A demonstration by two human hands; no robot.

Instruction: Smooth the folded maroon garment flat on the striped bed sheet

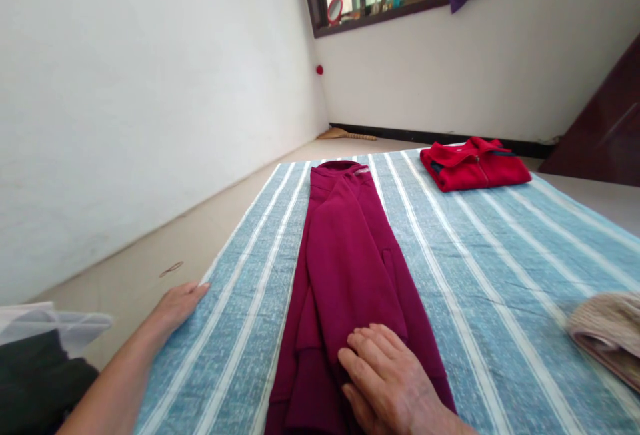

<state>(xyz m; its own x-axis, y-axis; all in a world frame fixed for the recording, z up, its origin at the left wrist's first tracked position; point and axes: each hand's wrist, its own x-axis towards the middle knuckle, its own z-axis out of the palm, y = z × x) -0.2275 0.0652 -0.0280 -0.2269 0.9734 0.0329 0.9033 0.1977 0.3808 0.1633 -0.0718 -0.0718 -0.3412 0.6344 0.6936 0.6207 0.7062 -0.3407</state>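
The right hand [390, 381] lies flat and open on a long, narrow, folded maroon sweatshirt [345, 275], pressing without gripping. The left hand [177, 305] rests open, holding nothing, at the left edge of a blue striped blanket [480, 275]. The sweatshirt runs down the blanket's middle. A folded red jacket [473, 165] sits near the far right corner, and a beige cloth [605, 331] lies at the near right edge.
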